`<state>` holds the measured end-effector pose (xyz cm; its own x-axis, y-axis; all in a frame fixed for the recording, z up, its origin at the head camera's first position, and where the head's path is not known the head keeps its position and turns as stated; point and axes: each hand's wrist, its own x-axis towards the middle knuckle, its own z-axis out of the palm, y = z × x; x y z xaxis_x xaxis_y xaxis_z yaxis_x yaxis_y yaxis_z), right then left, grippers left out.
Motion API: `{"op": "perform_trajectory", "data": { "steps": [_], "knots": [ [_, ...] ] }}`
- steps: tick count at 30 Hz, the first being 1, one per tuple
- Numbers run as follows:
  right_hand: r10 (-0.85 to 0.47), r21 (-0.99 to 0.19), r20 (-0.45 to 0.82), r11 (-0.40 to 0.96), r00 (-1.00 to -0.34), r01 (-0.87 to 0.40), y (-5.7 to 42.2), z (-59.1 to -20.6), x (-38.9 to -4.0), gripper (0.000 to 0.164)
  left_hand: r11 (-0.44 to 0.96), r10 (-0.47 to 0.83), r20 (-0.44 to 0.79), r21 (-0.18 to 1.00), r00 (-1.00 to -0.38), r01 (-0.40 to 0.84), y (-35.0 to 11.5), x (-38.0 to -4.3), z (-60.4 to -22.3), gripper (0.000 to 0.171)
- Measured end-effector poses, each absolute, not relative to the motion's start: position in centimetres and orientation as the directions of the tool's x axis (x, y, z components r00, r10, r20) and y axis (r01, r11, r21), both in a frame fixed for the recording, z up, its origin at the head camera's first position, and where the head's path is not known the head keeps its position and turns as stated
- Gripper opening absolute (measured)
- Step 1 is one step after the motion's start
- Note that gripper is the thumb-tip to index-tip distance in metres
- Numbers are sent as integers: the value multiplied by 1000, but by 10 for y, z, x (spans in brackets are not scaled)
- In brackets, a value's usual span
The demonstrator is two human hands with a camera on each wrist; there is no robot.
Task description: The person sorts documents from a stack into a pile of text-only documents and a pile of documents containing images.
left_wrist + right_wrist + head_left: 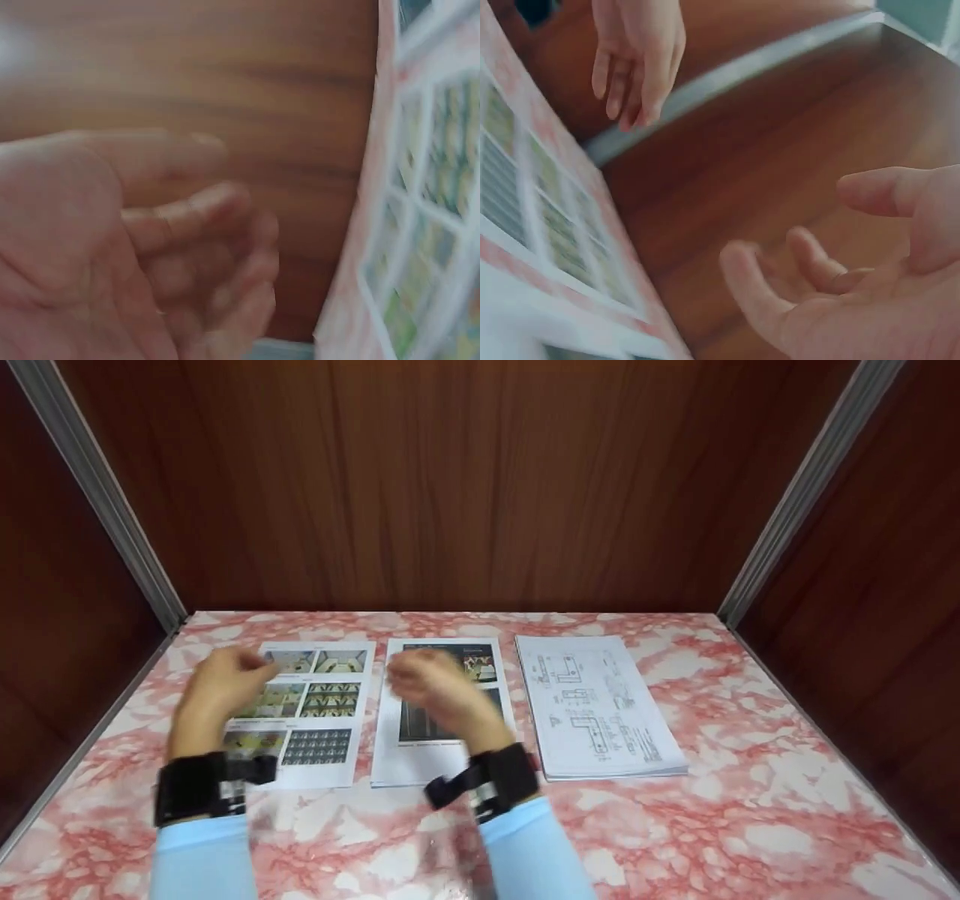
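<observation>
My left hand (221, 686) hovers above the left printed stack (320, 746), which carries rows of small colour pictures. Its fingers are loosely bent with nothing between them, as the left wrist view shows of the same hand (142, 247). Over the middle printed page (401, 765), with its large dark pictures, hangs my right hand (442, 690), slightly blurred. In the right wrist view that hand (855, 292) has thumb and fingers apart and holds nothing. To its right lies a stack of sheets (600, 705) with line drawings, touched by neither hand.
The papers lie side by side on a red-and-white marbled tabletop (750, 810). Brown wood-grain panels (450, 487) stand behind and at both sides, with grey metal posts (810, 487) in the corners. Black wrist straps (191, 787) sit over light blue sleeves (202, 859).
</observation>
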<state>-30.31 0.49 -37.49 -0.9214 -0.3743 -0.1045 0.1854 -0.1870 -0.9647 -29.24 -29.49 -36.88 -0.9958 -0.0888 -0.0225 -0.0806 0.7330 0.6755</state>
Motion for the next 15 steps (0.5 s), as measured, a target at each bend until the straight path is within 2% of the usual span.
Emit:
{"op": "perform_trajectory", "data": {
  "steps": [3, 6, 8, 11, 13, 15],
  "knots": [
    [-402, -966, -181, -98, -897, 239, -20, -391, -300, 44, 735, -179, -139, 640, -974, -226, -320, -287, -383, 69],
    [-387, -957, -243, -51, -889, 284, -38, -405, -298, 33, 728, -219, -293, 586, -931, -356, -331, -284, -394, 79],
    [-385, -948, -277, -40, -881, 315, -45, -411, -298, 24, 743, -218, -358, 543, -908, -392, -334, -284, -398, 84],
    [-376, -938, -307, -34, -874, 345, -53, -419, -298, 25, 760, -211, -395, 509, -894, -405, -332, -286, -401, 87],
    [-388, -935, -313, -36, -867, 354, -54, -422, -298, 35, 766, -217, -384, 502, -897, -400, -329, -288, -402, 82],
    [-398, -926, -316, -67, -861, 371, -54, -424, -298, 35, 760, -231, -378, 505, -896, -409, -327, -290, -402, 76]
  ]
}}
